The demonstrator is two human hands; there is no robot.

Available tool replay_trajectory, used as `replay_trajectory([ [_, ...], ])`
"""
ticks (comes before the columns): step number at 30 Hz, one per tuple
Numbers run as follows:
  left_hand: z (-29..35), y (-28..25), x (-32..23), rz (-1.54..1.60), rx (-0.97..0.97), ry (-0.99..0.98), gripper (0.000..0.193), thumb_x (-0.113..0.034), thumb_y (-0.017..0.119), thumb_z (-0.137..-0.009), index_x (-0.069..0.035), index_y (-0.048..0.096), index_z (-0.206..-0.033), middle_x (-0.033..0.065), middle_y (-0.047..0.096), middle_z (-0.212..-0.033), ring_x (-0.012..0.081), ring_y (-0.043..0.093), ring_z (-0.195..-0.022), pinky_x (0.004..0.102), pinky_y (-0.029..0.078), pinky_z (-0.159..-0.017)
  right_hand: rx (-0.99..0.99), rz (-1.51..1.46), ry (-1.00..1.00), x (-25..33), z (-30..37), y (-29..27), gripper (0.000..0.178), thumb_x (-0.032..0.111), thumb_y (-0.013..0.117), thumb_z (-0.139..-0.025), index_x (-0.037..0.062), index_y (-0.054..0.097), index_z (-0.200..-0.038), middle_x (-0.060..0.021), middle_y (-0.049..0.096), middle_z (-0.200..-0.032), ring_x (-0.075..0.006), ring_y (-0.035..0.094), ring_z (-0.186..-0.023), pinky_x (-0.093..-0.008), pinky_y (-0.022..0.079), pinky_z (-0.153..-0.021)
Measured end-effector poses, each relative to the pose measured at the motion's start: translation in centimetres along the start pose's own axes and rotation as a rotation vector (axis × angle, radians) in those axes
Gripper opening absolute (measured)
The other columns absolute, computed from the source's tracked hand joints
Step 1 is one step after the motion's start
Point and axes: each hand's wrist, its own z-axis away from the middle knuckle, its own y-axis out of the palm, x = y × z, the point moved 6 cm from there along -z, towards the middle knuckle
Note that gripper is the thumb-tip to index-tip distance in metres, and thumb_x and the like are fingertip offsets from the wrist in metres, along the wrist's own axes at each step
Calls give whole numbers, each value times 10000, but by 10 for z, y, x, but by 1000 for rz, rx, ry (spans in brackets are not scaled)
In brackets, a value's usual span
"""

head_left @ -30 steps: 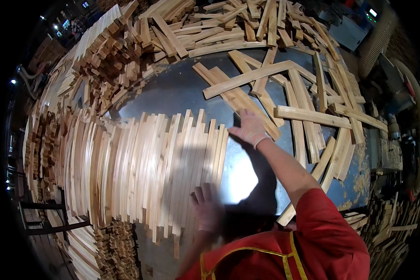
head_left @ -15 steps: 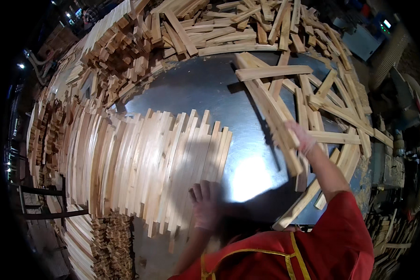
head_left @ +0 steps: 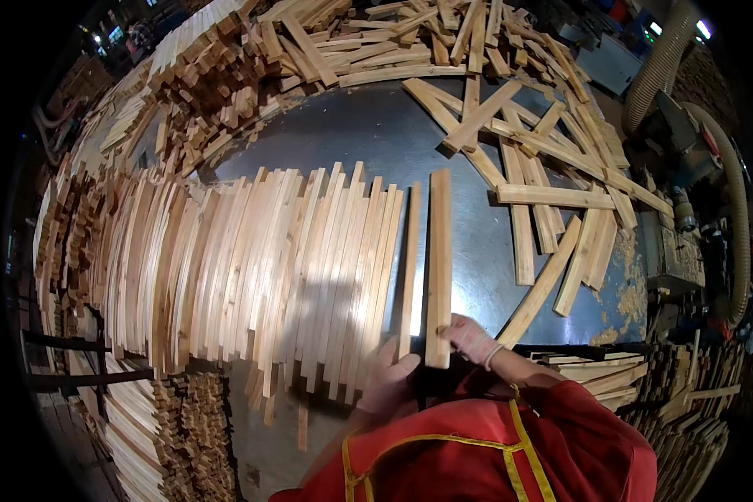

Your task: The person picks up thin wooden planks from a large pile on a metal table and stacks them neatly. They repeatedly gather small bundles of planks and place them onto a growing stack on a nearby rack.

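Near the table's front edge my right hand (head_left: 474, 341), in what looks like a pale glove, is closed on the lower end of a thick wooden strip (head_left: 440, 268) that points away from me. Just left of it, a thinner wooden strip (head_left: 409, 272) lies almost parallel, with a gap between the two. My left hand (head_left: 387, 375) is closed around this thinner strip's near end, its thumb showing and the other fingers partly hidden. Farther left, next to that hand, a long row of wooden strips (head_left: 259, 259) lies side by side.
Crisscrossed loose strips (head_left: 552, 180) lie on the right of the metal table (head_left: 334, 125). A heap of strips (head_left: 393, 54) covers the far edge, with a stacked pile (head_left: 196, 88) at far left. A ribbed hose (head_left: 732, 217) hangs at right.
My right hand has drawn wood from the right-hand pile toward me and left. My left hand, earlier open over the row, has moved right and closed on the thinner strip.
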Motion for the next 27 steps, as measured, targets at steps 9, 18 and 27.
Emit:
replay_trajectory([
  [9, -39, -6, -37, -1387, -417, 449, 691, -387, 732, -892, -22, 542, -1448, 202, 540, -1457, 426, 528, -1330, 583, 412, -1129, 622, 917, -372, 60, -45, 62, 444, 383, 675, -919, 16, 700, -1167, -249, 665, -1379, -380, 620, -1305, -432, 497, -1066],
  [18, -58, -9, -51, -1480, -333, 439, 590, -204, 720, -782, -75, 596, -1343, 163, 581, -1329, 378, 549, -1245, 564, 428, -1078, -766, 1637, -199, 197, -77, -365, 543, 188, 708, -861, 132, 590, -1389, -178, 672, -1322, -410, 621, -1256, -499, 531, -1040],
  [27, -50, -23, -41, -1468, -452, 495, 499, -215, 725, -801, -86, 633, -1274, 136, 607, -1273, 351, 564, -1219, 525, 427, -1109, -273, 940, -174, 240, -104, -250, 708, 508, 666, -931, 10, 559, -1424, -205, 717, -1054, -315, 697, -1004, -437, 534, -870],
])
